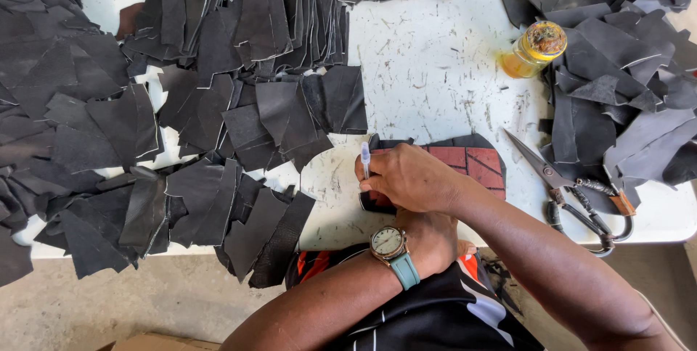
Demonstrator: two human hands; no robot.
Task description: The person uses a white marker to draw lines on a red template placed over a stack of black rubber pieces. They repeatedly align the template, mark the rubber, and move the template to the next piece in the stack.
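Right hand (406,177) crosses in from the lower right, forearm angled up and to the left, wrist bent slightly, fingers curled shut with thumb and forefinger pinched together at the left end of the fist. Left hand (428,238) lies directly beneath and behind it, mostly hidden by the right hand and touching it, palm down, fingers not visible. Left forearm enters from the bottom centre, angled up and to the right, meeting the right arm at the wrist.
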